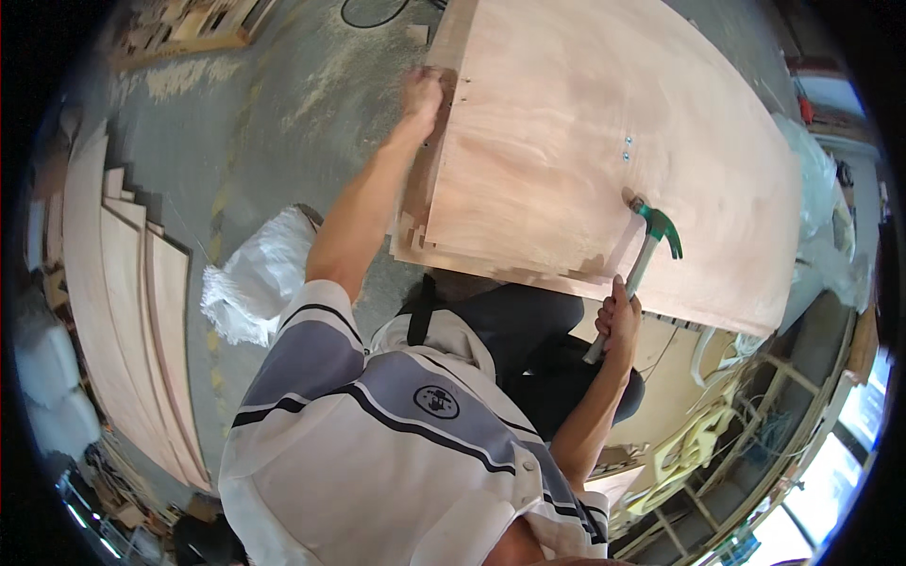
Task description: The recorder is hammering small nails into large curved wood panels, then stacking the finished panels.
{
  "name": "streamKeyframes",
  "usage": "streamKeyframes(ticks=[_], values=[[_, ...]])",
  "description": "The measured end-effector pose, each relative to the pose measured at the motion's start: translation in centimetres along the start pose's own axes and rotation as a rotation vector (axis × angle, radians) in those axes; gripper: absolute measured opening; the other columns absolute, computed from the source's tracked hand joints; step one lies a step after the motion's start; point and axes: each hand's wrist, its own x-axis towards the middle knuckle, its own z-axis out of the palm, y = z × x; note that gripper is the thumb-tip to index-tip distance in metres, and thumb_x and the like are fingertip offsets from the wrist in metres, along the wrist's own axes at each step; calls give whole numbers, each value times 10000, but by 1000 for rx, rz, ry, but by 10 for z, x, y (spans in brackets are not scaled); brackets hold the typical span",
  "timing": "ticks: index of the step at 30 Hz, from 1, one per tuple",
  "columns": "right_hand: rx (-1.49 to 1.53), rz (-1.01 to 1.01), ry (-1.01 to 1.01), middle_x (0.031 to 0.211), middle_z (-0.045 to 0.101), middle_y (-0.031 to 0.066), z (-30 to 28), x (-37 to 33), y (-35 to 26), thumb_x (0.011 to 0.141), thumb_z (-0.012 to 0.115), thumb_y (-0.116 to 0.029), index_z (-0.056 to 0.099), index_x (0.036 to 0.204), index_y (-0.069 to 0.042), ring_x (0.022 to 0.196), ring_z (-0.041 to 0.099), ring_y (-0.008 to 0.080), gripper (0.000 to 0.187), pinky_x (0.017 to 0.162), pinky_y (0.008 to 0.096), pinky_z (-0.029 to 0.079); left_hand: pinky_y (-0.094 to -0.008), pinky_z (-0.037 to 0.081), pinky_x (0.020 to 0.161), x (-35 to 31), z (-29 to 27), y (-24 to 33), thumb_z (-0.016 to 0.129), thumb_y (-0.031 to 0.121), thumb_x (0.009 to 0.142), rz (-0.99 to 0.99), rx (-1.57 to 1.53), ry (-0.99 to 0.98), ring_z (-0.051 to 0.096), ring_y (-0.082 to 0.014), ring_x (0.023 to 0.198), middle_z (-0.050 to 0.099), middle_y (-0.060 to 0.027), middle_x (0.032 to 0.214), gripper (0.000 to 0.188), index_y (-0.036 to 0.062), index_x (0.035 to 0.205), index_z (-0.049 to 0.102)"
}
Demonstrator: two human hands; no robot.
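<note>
My right hand (618, 325) is wrapped round the pale handle of a claw hammer (651, 236). The hammer's green head is over the plywood panel (557, 113), with its claw turned to the right. Over at the panel's left edge, my left hand (422, 99) is closed, fingers curled in by the side of the wood. Slight blur hides what those fingers hold, if anything. Small dark nail marks dot the panel's left border near this hand. Two small shiny metal pieces (627, 149) show on the panel's face. More wood layers show beneath its near left corner.
A white woven sack (260, 274) lies on the grey floor to the left. Beyond it, long curved boards (142, 311) are stacked. At the top left is a wooden crate (203, 28) with offcuts. Clear plastic wrap (812, 189) hangs past the panel's right end.
</note>
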Motion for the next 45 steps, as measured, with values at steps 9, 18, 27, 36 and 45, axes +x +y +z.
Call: streamKeyframes(ticks=[9, 18, 27, 36, 45], values=[[-25, 66, 49, 508, 318, -71, 0, 0, -3, 898, 615, -362, 373, 714, -156, 363, 275, 31, 367, 311, 210, 190, -466, 450, 789, 6, 36, -8, 529, 245, 903, 268, 374, 187, 605, -411, 919, 634, -247, 922, 252, -3, 948, 548], [-38, 54, 78, 515, 330, -70, -1, 5, 3, 899, 614, -333, 391, 728, -151, 357, 277, 29, 335, 309, 211, 189, -429, 463, 757, 18, 40, -17, 552, 204, 893, 295, 339, 15, 626, -379, 873, 646, -208, 866, 208, 0, 929, 562], [93, 13, 36, 528, 333, -66, 3, 9, 14, 891, 636, -308, 397, 761, -154, 359, 278, 25, 313, 309, 211, 184, -441, 454, 776, 25, 31, -26, 505, 181, 900, 348, 263, 226, 610, -382, 856, 626, -215, 890, 187, 11, 971, 539], [59, 27, 36, 530, 329, -72, 7, 5, 6, 896, 630, -297, 407, 774, -152, 357, 273, 26, 292, 302, 210, 187, -506, 450, 796, 0, 30, -3, 483, 252, 882, 386, 572, 343, 605, -434, 928, 632, -265, 968, 290, -3, 1010, 533], [-9, -117, -17, 504, 320, -67, -5, -3, 15, 903, 611, -272, 410, 720, -150, 346, 290, 38, 299, 294, 216, 211, -469, 461, 808, -40, 49, 11, 497, 224, 866, 257, 352, 116, 634, -369, 890, 647, -212, 885, 230, 42, 1005, 522]])
